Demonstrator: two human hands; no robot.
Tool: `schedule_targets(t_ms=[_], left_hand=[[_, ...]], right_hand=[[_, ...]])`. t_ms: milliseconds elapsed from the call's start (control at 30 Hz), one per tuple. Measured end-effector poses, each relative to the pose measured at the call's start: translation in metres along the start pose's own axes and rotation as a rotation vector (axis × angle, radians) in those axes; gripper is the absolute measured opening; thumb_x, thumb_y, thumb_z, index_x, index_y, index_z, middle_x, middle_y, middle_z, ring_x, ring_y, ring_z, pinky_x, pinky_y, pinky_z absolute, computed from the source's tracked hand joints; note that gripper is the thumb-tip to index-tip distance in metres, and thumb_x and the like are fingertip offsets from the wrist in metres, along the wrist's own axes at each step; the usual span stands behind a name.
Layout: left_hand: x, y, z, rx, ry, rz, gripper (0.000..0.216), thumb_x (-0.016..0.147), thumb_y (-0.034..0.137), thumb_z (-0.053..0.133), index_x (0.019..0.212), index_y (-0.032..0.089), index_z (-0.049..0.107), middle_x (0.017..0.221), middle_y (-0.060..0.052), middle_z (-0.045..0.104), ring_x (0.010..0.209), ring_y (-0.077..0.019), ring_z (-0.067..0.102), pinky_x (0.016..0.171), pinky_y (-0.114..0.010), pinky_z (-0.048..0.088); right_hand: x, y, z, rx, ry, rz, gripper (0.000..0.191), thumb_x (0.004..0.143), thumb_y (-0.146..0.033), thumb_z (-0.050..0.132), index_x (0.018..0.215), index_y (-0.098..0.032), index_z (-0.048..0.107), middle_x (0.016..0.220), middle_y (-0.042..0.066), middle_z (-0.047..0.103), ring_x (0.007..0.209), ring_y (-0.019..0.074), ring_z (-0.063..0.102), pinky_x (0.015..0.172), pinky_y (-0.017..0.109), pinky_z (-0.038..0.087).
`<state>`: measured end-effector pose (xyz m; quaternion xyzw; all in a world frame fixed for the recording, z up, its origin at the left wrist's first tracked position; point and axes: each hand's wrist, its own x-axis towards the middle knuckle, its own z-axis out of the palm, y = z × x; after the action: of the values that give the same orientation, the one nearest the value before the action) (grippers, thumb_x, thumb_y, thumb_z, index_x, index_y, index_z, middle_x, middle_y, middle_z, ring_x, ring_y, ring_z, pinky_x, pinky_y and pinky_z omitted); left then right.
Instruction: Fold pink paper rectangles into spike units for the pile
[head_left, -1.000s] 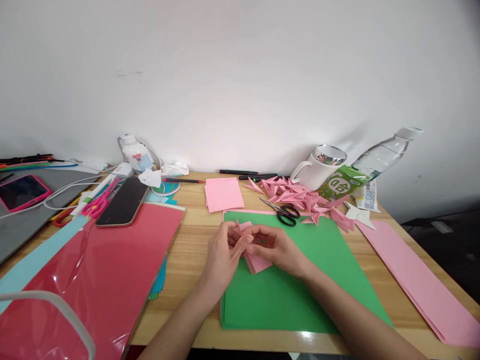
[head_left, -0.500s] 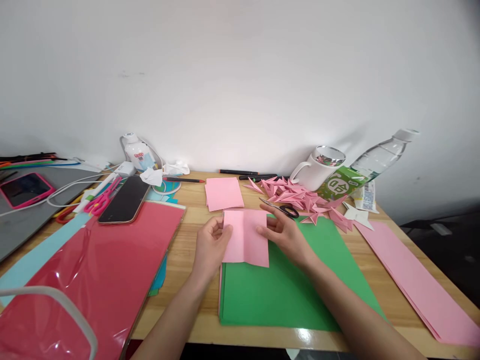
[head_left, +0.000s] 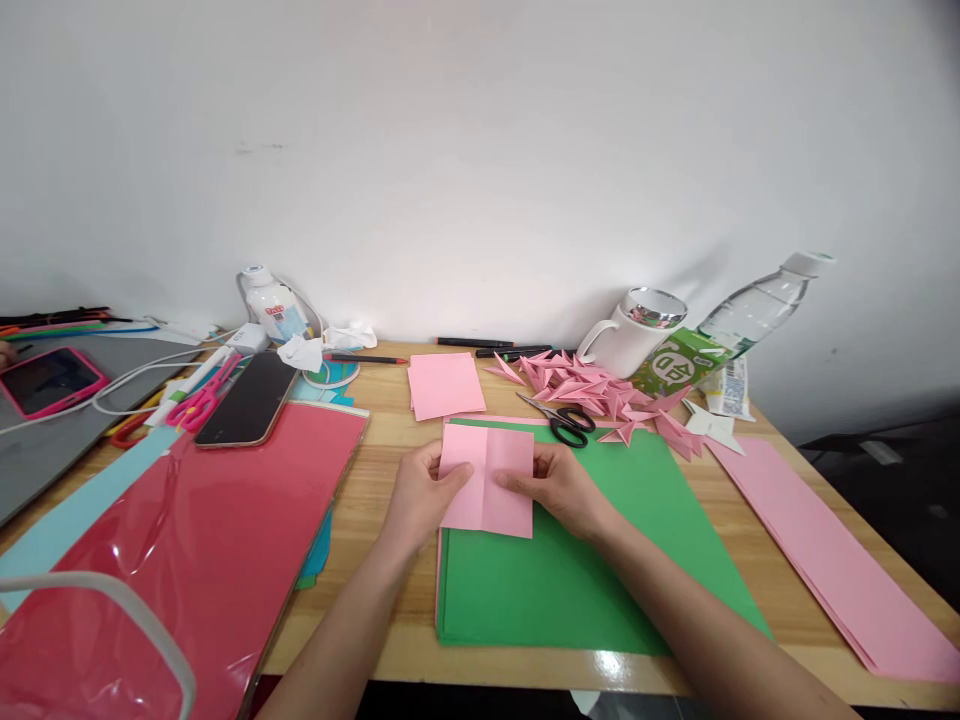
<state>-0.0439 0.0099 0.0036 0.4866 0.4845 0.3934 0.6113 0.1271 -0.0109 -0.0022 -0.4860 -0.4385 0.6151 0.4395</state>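
Rectangular pink paper sheet [head_left: 486, 510], centre-creased, held open over large green paper sheets [head_left: 585, 590].
Left hand [head_left: 424, 492] and right hand [head_left: 566, 492]: each grip clamped on one half, thumbs in front, likely keeping it flat.

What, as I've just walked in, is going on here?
Someone's left hand and right hand hold a small, square pink paper sheet with a central crease, spread open over large green paper sheets. Black-handled metal scissors and pointed, folded pink paper pieces lie beyond the right hand; a stack of square pink paper sheets lies beyond the held sheet.
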Motion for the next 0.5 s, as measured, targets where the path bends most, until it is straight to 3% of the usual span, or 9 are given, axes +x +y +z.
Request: schedule_targets(t_ms=[133, 233, 367, 500], left_hand=[[0.000, 0.002, -0.001, -0.098, 0.013, -0.018, 0.030, 0.058, 0.026, 0.072, 0.083, 0.012, 0.070, 0.075, -0.007, 0.071, 0.068, -0.0183, 0.063, 0.061, -0.027, 0.049], [0.000, 0.003, -0.002, -0.091, 0.026, -0.001, 0.020, 0.054, 0.022, 0.072, 0.072, 0.013, 0.071, 0.067, -0.004, 0.069, 0.062, -0.0155, 0.061, 0.056, -0.024, 0.047], [0.002, 0.000, -0.003, -0.055, 0.007, 0.032, 0.008, 0.057, 0.018, 0.065, 0.062, 0.016, 0.070, 0.084, -0.006, 0.070, 0.075, -0.0171, 0.062, 0.062, -0.024, 0.047], [0.004, -0.004, -0.003, -0.014, 0.039, 0.015, 0.012, 0.058, 0.020, 0.059, 0.060, 0.016, 0.071, 0.094, -0.008, 0.069, 0.079, -0.0180, 0.062, 0.060, -0.023, 0.046]], right_hand=[[0.002, 0.003, -0.003, 0.030, 0.037, 0.005, 0.028, 0.055, -0.039, 0.078, 0.068, -0.016, 0.071, 0.064, 0.001, 0.068, 0.053, 0.0129, 0.056, 0.053, 0.027, 0.046], [0.004, 0.002, -0.008, 0.042, 0.071, -0.004, 0.024, 0.054, -0.034, 0.077, 0.070, -0.016, 0.073, 0.068, 0.002, 0.070, 0.056, 0.0135, 0.057, 0.054, 0.027, 0.046], [0.007, -0.002, -0.012, 0.176, 0.097, 0.034, 0.007, 0.050, -0.018, 0.070, 0.057, -0.017, 0.070, 0.084, 0.005, 0.072, 0.070, 0.0170, 0.062, 0.063, 0.027, 0.048], [0.010, -0.007, -0.016, 0.307, 0.158, 0.088, 0.004, 0.049, -0.018, 0.061, 0.051, -0.016, 0.065, 0.088, 0.010, 0.072, 0.071, 0.0209, 0.062, 0.059, 0.029, 0.048]])
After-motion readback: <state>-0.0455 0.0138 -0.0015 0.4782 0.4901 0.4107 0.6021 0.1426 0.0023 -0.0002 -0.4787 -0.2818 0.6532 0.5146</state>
